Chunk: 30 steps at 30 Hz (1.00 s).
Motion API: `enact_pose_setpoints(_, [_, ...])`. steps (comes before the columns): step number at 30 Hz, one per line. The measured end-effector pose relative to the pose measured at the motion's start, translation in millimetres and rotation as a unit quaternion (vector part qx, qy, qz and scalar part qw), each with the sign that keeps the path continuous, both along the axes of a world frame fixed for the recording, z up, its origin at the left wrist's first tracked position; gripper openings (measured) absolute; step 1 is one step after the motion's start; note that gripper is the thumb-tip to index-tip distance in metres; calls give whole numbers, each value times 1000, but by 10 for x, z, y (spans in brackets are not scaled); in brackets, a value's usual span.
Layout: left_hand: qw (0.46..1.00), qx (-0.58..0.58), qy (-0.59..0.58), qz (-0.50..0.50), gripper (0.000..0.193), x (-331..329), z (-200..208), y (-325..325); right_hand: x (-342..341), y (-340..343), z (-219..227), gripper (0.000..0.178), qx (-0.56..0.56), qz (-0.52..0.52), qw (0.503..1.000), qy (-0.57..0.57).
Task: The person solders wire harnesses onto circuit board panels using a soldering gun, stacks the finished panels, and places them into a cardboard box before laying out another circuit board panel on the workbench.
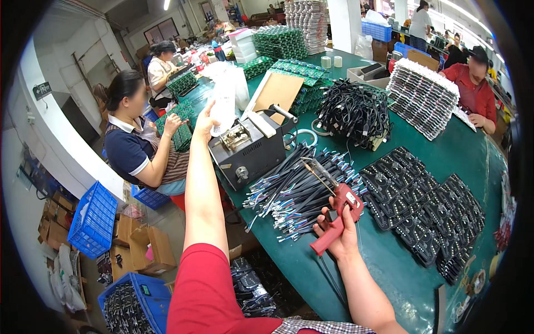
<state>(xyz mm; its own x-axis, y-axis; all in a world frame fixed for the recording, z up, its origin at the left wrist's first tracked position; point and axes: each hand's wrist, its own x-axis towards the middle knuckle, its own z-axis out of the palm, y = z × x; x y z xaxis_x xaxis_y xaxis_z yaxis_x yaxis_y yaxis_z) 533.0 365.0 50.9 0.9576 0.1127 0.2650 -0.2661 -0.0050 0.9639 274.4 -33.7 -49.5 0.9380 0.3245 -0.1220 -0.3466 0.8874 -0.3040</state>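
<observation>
In the head view, the right hand point(337, 232) is gripping one red soldering gun point(335, 214) just right of the black solder pot point(248, 150) on the green table point(384, 261). The left hand point(204, 123), left of that pot, is pinching what seems one white plastic bag point(224, 107). Beside it, one heap of wires point(297, 189) is lying.

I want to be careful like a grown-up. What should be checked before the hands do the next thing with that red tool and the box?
1. Right hand grips the red soldering gun firmly: ok.
2. Gun's metal tip pointing away from fingers: ok.
3. Tip clear of the wire pile: cannot tell, it hangs just above it.
4. Left hand away from the tip: ok, it is up at the white paper.
5. Black box sitting steady on the green table: ok.
</observation>
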Motion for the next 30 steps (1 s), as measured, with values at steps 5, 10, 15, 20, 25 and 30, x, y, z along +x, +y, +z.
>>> enact_pose_setpoints(5, [1000,-16,-17,8,87,10,-20,-6,4,4,-5,45,-1,-2,1000,-2])
enact_pose_setpoints(10, [999,13,-31,21,90,-15,3,-39,11,0,-9,45,7,2,1000,-4])
enact_pose_setpoints(15, [998,44,-34,39,89,-31,35,-48,9,-5,-5,45,7,0,1000,-2])
enact_pose_setpoints(20, [995,72,-35,59,89,-47,49,-44,8,-5,-10,44,5,-5,1000,9])
enact_pose_setpoints(25, [996,44,-46,58,90,-36,42,-56,10,-3,-15,45,12,-2,1000,2])
enact_pose_setpoints(30, [994,19,-85,64,94,-20,23,-60,13,-7,-15,45,10,-1,1000,3])
